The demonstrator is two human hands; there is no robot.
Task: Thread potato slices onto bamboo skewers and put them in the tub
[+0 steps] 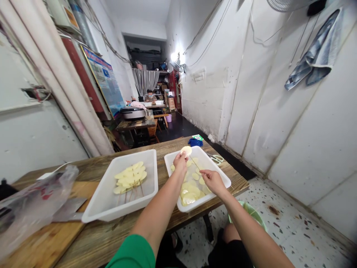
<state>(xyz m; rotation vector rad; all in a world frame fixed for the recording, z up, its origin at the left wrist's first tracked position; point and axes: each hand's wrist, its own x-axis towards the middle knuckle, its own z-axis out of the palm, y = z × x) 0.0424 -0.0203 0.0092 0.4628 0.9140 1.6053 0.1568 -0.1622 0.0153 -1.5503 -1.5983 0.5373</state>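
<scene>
On the table (111, 238) lie two trays (117, 213). Over the right tray (200, 203), the left hand (180, 160) grips one slice (186, 150), and the right hand (213, 180) pinches one skewer (195, 162).

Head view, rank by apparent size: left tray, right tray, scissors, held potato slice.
1. left tray and right tray: near alike, the left one only marginally bigger, so no ranking between them
2. scissors
3. potato slice in the left hand
</scene>
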